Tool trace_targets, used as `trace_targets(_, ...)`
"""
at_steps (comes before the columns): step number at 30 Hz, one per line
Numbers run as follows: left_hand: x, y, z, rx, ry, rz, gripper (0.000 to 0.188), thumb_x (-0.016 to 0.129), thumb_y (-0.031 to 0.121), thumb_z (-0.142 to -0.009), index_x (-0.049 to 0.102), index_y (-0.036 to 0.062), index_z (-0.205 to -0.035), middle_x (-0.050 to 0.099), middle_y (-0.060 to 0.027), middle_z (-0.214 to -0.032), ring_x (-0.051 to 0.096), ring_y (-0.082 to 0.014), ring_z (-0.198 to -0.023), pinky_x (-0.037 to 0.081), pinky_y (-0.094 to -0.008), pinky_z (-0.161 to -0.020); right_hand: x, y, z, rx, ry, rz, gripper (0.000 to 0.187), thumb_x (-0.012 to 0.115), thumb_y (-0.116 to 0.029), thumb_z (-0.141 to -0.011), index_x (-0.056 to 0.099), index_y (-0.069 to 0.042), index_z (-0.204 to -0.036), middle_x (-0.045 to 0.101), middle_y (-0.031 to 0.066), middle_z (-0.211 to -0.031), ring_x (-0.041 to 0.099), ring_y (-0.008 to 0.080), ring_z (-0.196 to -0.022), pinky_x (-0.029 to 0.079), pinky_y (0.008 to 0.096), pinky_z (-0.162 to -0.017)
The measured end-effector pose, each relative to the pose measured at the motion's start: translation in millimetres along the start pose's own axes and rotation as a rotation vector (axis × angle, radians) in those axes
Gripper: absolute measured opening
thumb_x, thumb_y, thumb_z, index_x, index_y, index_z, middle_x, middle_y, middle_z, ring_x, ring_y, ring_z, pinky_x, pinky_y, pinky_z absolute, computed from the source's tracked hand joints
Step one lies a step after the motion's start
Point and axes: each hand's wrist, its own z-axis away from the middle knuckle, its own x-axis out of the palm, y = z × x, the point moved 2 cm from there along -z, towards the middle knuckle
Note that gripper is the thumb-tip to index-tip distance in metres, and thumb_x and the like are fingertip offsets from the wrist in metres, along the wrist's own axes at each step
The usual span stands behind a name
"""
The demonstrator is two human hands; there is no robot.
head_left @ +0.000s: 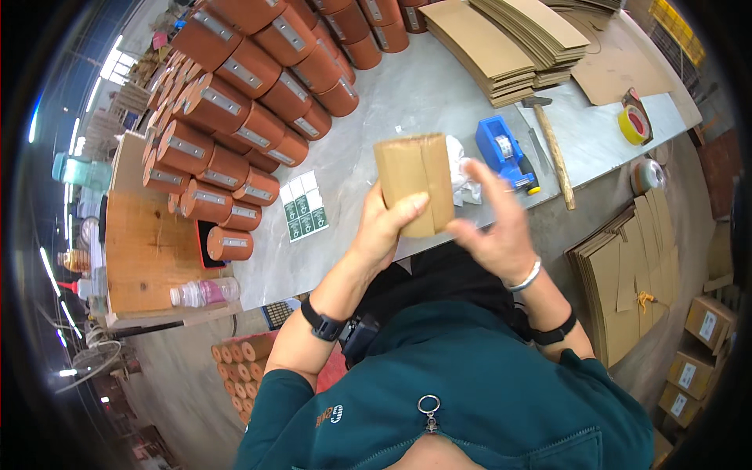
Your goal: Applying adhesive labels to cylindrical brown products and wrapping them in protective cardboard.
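My left hand point(381, 225) grips a tan cardboard sleeve point(413, 168), curved like a short tube, with its thumb across the front. A seam runs down the front of this sleeve, which is held up over the table's near edge. On the right, my right hand point(505, 239) is open, fingers spread and slightly blurred, close to the sleeve's lower right side. Crumpled white material point(468, 188) lies behind that hand. Just beyond it stands a blue tape dispenser point(501, 145). To the left, a sheet of green and white labels point(304, 207) lies on the grey table point(352, 157).
Stacked reddish-brown cylinders point(258, 94) with metal plates fill the table's left and back. Flat cardboard sheets point(486, 47) are piled at the back right. A hammer point(554, 157) and yellow tape roll point(633, 124) lie on the right. A plastic bottle point(207, 293) lies at the left corner.
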Motion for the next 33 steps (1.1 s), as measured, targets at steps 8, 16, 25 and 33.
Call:
trace_targets(8,35.1,-6.6,-107.9,-0.071,-0.297,-0.111,0.072,0.077,0.029,-0.086,0.048,-0.0024,-0.144,0.064,-0.0149,-0.130,0.065,-0.0220,-0.118,0.055,-0.0377,-0.100,-48.0,94.0,0.7,0.409,0.270,0.107,0.024,0.076,-0.021,-0.094,0.076,0.002,-0.099,0.073,0.0167,-0.092,0.069,0.0277,-0.079,0.054,0.0370,-0.076)
trace_targets(16,38.9,-16.9,-136.2,-0.102,-0.374,-0.251,0.074,0.079,0.031,-0.084,0.050,-0.0032,-0.143,0.065,-0.0136,-0.129,0.065,-0.0211,-0.117,0.052,-0.0355,-0.103,-42.4,106.9,-10.9,0.556,0.116,0.148,0.033,0.073,-0.030,-0.093,0.077,0.003,-0.086,0.070,0.0174,-0.071,0.066,0.0298,-0.068,0.050,0.0413,-0.070)
trace_targets(25,37.2,-20.4,-138.9,-0.109,-0.359,-0.227,0.071,0.078,0.030,-0.085,0.051,-0.0033,-0.142,0.066,-0.0139,-0.129,0.066,-0.0217,-0.116,0.054,-0.0362,-0.102,-40.3,80.5,-17.2,0.385,0.318,0.086,0.023,0.074,-0.015,-0.091,0.073,0.004,-0.080,0.066,0.0105,-0.064,0.058,0.0117,-0.060,0.043,0.0309,-0.057)
trace_targets(33,35.9,-20.4,-138.8,-0.138,-0.369,-0.222,0.071,0.078,0.028,-0.086,0.050,-0.0013,-0.144,0.066,-0.0142,-0.130,0.065,-0.0234,-0.119,0.053,-0.0387,-0.103,-48.4,60.3,31.7,0.689,0.271,-0.352,0.026,0.071,-0.016,-0.100,0.067,0.000,-0.081,0.063,-0.0035,-0.067,0.054,0.0018,-0.061,0.041,0.0225,-0.056)
